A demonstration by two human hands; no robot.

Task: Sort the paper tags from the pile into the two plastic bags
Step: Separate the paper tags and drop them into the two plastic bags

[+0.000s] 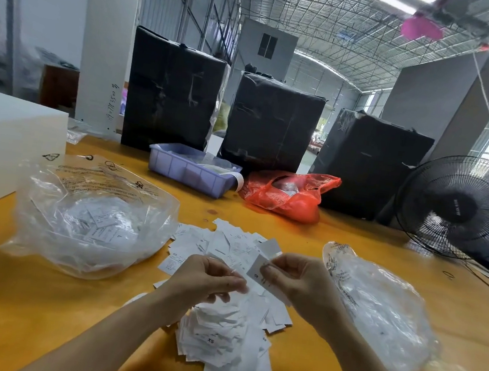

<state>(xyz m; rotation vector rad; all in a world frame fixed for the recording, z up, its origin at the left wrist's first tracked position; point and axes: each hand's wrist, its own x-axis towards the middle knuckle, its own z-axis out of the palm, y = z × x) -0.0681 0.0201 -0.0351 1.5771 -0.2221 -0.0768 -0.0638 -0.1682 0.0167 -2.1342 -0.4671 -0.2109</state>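
A pile of white paper tags (226,335) is spread over the yellow table between two clear plastic bags. The left bag (93,217) holds several tags. The right bag (381,310) lies crumpled, with tags dimly visible inside. My right hand (296,278) pinches a white tag (258,270) marked "S" above the pile. My left hand (208,279) hovers beside it with curled fingers, its fingertips at the same tag's lower edge; whether they pinch it is unclear.
A purple plastic bin (190,168) and a red plastic bag (288,195) sit at the back of the yellow table (41,299). Three black wrapped bundles (272,121) stand behind them. A black fan (460,207) is at the right, a white block (4,139) at the left.
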